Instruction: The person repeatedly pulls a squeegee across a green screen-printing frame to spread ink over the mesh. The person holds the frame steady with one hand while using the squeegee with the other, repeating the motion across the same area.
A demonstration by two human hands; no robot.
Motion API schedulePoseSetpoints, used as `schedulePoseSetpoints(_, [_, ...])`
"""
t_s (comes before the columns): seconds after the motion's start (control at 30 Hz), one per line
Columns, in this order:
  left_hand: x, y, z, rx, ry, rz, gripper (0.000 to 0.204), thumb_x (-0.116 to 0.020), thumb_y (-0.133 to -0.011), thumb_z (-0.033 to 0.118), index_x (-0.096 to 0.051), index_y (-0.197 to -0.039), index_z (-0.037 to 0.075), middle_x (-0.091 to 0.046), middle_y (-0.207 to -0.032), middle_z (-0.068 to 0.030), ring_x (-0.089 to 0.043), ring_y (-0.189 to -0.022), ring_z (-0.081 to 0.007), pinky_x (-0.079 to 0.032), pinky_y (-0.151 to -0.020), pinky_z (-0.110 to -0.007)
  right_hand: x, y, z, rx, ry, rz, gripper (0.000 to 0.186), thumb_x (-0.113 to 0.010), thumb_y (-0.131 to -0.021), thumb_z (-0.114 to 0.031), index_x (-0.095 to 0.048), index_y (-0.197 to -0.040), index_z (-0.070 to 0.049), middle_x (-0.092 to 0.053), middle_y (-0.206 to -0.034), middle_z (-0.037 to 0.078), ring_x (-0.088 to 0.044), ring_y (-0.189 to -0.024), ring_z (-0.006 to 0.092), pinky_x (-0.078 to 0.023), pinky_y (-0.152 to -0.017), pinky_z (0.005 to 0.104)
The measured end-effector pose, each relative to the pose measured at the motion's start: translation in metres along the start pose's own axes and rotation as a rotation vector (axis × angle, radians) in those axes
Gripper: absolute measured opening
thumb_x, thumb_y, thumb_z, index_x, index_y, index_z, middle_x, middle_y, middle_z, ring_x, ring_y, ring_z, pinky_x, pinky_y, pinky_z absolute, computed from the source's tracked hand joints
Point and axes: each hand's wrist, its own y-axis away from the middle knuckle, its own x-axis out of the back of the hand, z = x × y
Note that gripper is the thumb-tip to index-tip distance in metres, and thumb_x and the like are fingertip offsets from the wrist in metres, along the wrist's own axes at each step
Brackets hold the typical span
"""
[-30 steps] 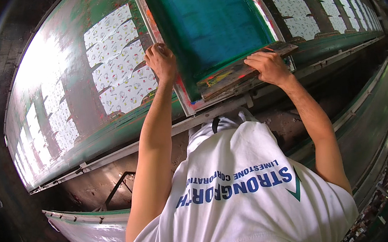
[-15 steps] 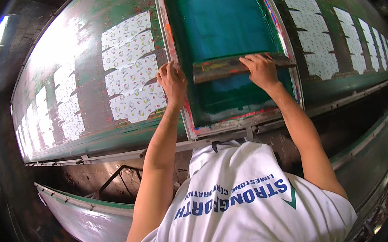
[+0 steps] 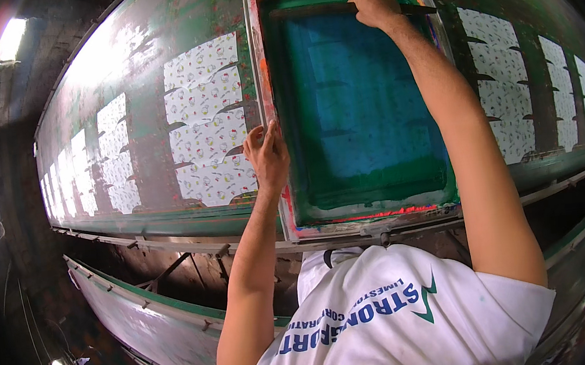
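Observation:
A screen-printing frame (image 3: pixel 259 66) lies on the long green table, its mesh (image 3: pixel 368 91) blue in the middle with dark green borders. At the far end of the mesh, my right hand (image 3: pixel 376 8) is closed around a long dark squeegee (image 3: pixel 318 11) that lies crosswise inside the frame. My right arm reaches over the frame's right side. Bent over the left rail about halfway along, the fingers of my left hand (image 3: pixel 269 158) grip the frame's edge. Faint panel shapes show through the mesh.
White patterned fabric panels (image 3: pixel 208 120) lie in rows on the green table (image 3: pixel 159 227) left of the frame, and more panels (image 3: pixel 498 85) lie to the right. A metal rail (image 3: pixel 172 244) runs along the near table edge. Another long table (image 3: pixel 144 323) stands at lower left.
My right hand has pushed the squeegee from the near part of the mesh to its far end. My left hand stays at the left rail while the view has shifted.

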Motion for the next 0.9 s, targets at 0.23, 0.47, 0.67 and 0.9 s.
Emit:
schedulePoseSetpoints(0.23, [-0.001, 0.000, -0.002, 0.019, 0.002, -0.004, 0.048, -0.070, -0.098, 0.004, -0.072, -0.143, 0.018, -0.061, -0.131, -0.0157, -0.058, -0.125, -0.0348, -0.044, -0.109, -0.052, -0.008, 0.028, -0.006, 0.087, -0.043, 0.029, 0.028, -0.070, -0.087, -0.010, -0.083, -0.112, -0.015, -0.080, -0.111, 0.018, -0.077, -0.107, 0.0400, -0.063, -0.096, 0.0536])
schedulePoseSetpoints(0.47, [0.004, -0.001, 0.004, 0.040, -0.005, -0.029, 0.045, -0.070, -0.098, 0.006, -0.073, -0.142, 0.016, -0.061, -0.132, -0.0158, -0.058, -0.125, -0.0349, -0.043, -0.110, -0.052, 0.025, -0.042, 0.017, 0.105, -0.068, 0.021, 0.030, -0.069, -0.086, -0.013, -0.083, -0.113, -0.012, -0.080, -0.110, 0.021, -0.077, -0.105, 0.0431, -0.062, -0.094, 0.0573])
schedulePoseSetpoints(0.67, [0.006, -0.003, 0.005, 0.022, -0.031, -0.013, 0.047, -0.069, -0.097, 0.005, -0.073, -0.142, 0.016, -0.062, -0.132, -0.0163, -0.058, -0.124, -0.0354, -0.043, -0.110, -0.051, 0.011, -0.063, 0.016, 0.103, -0.037, -0.086, 0.039, -0.068, -0.088, -0.014, -0.082, -0.124, -0.019, -0.080, -0.117, 0.019, -0.076, -0.110, 0.0410, -0.061, -0.095, 0.0571])
schedulePoseSetpoints(0.9, [0.004, -0.002, 0.002, -0.003, 0.024, 0.025, 0.044, -0.068, -0.098, 0.006, -0.073, -0.141, 0.015, -0.063, -0.129, -0.0164, -0.059, -0.123, -0.0358, -0.044, -0.109, -0.052, 0.018, 0.027, -0.001, 0.179, -0.102, -0.252, 0.028, -0.067, -0.086, -0.015, -0.084, -0.109, -0.016, -0.078, -0.105, 0.023, -0.075, -0.101, 0.0471, -0.060, -0.088, 0.0567])
